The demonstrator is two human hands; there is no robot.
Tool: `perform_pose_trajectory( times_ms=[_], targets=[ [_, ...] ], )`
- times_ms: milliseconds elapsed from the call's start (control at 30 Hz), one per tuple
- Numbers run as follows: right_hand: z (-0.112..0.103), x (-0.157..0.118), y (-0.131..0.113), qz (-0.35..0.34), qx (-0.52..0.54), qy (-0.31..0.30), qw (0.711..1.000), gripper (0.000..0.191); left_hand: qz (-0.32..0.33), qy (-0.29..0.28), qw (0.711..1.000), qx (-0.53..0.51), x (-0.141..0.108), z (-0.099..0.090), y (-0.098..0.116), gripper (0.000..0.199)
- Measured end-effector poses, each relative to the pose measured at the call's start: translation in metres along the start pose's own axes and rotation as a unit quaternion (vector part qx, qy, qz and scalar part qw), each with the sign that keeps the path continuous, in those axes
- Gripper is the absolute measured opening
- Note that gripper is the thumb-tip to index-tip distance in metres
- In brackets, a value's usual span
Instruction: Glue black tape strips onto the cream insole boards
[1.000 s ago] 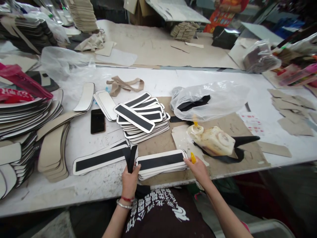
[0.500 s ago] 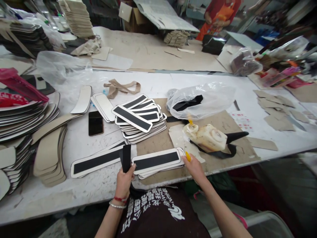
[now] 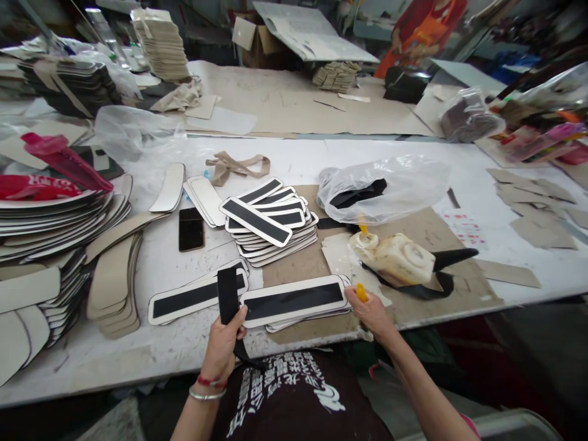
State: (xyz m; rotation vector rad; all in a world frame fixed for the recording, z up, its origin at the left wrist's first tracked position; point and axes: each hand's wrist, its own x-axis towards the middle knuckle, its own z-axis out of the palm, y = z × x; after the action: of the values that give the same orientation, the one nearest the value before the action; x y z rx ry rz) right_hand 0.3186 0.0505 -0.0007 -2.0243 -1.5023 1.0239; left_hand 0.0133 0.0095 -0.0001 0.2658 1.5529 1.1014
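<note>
My left hand (image 3: 226,343) is closed on a black strap (image 3: 228,294) that stands up from the fist and hangs down toward my shirt; its thumb touches the left end of a white-edged panel with a black stripe (image 3: 294,301). This panel tops a small stack at the table's front edge. My right hand (image 3: 371,311) is closed around a yellow-handled tool (image 3: 362,292) at the panel's right end; the tool's lower end is hard to make out. Left of the strap lies another striped panel (image 3: 184,304). Behind is a heap of striped panels (image 3: 266,223).
A stained glue container (image 3: 407,257) stands right of the heap, before a clear plastic bag (image 3: 395,184). A phone (image 3: 191,229) lies left of the heap. Curved panels (image 3: 113,282) are piled at left. A person in an orange apron (image 3: 420,40) is at the back.
The view has shifted, so the table's things appear farther right. The striped panel has risen slightly off its stack at the left, and the strap now leans a little left.
</note>
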Motion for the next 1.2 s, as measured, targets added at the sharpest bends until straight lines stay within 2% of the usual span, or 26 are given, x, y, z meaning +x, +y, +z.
perform_pose_trajectory(
  times_ms=[133, 300, 367, 600, 700, 867, 1200],
  targets=[
    [0.004, -0.004, -0.012, 0.021, 0.063, -0.020, 0.998, 0.043, -0.020, -0.028, 0.999, 0.002, -0.005, 0.001, 0.004, 0.038],
    [-0.001, -0.014, -0.023, 0.008, 0.091, -0.078, 0.993, 0.041, -0.007, 0.037, 0.999, 0.022, 0.000, 0.001, 0.004, 0.046],
    [-0.004, -0.016, -0.027, -0.005, 0.089, -0.089, 0.992, 0.039, -0.010, 0.043, 0.999, 0.029, 0.001, 0.001, 0.004, 0.050],
    [-0.003, -0.011, -0.036, -0.031, 0.066, -0.033, 0.997, 0.029, -0.025, 0.002, 0.999, 0.027, -0.006, 0.003, 0.004, 0.046],
    [-0.001, -0.013, -0.041, -0.038, 0.069, -0.028, 0.996, 0.030, -0.004, -0.008, 1.000, 0.012, -0.008, 0.005, 0.003, 0.041],
    [0.003, -0.018, -0.044, -0.042, 0.071, -0.006, 0.997, 0.036, 0.046, -0.012, 0.999, 0.017, -0.008, 0.002, -0.001, 0.036],
    [0.011, -0.020, -0.038, -0.045, 0.056, 0.024, 0.997, 0.036, 0.051, -0.003, 0.997, 0.059, -0.008, 0.000, -0.004, 0.038]
  ],
)
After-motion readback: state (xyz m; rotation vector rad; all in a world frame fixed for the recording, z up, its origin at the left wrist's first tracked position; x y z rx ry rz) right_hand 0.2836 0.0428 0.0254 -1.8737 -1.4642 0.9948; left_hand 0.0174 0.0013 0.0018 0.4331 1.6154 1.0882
